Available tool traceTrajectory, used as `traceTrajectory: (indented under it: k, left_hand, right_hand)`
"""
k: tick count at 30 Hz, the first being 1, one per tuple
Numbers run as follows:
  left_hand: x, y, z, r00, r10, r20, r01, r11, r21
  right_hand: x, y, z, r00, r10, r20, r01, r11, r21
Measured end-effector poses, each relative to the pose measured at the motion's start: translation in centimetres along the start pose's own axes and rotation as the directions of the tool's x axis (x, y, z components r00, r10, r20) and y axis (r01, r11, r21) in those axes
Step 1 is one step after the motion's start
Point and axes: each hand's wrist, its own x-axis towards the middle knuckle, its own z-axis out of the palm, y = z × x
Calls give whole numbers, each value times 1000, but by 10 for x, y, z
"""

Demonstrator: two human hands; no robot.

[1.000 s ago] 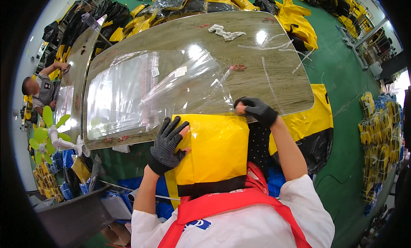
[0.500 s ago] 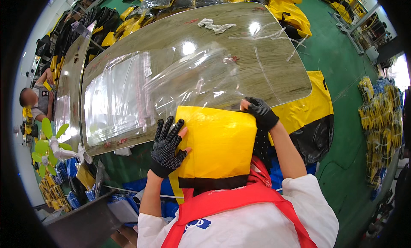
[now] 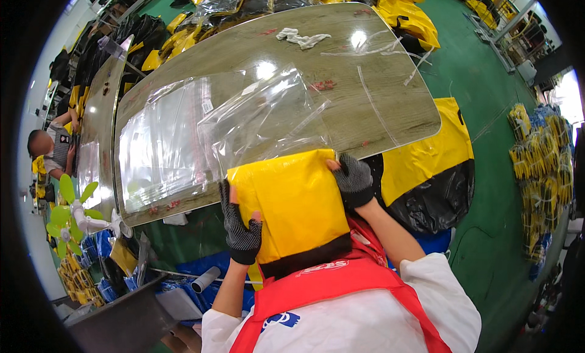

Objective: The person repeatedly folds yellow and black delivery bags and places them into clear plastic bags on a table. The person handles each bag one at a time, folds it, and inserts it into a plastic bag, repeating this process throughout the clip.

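Observation:
A folded yellow packet of glossy coated material (image 3: 292,207), with a black band along its near edge, is held up against the table's near edge. My left hand (image 3: 242,222), in a black dotted glove with bare fingertips, grips the packet's left edge, the fingers partly behind it. My right hand (image 3: 354,181), gloved alike, is closed on the upper right corner, thumb on the front. A clear plastic bag (image 3: 268,112) lies on the table just beyond the packet. Whether the packet's far edge touches or enters this bag, I cannot tell.
A stack of clear bags (image 3: 161,140) lies on the left of the wood-look table (image 3: 390,97). White cloth (image 3: 303,38) rests at the far side. Yellow-and-black material (image 3: 429,164) hangs at the right. A green-bladed fan (image 3: 70,216) and another person (image 3: 52,146) are at the left.
The packet has shifted left and tilted, with both hands moving along. The left hand's spread fingers have closed round its edge. The clear bag beyond has flattened and moved slightly.

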Motion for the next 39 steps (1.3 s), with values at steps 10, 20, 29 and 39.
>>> traceTrajectory:
  k: [10,20,29,39]
  left_hand:
    - [-4,-50,-16,771,-488,408,608,374,-700]
    - [-49,-40,-22,694,-209,689,663,557,-499]
    - [-63,-18,-2,706,-518,483,693,646,-320]
    - [-44,-38,-26,750,-422,509,646,308,-698]
  right_hand:
    - [-80,34,10,948,257,187,-318,778,543]
    - [-90,35,-72,844,-183,505,-46,912,408]
    - [-61,16,-46,587,143,797,-758,442,479]
    - [-79,-7,-80,542,-97,835,-419,830,368]
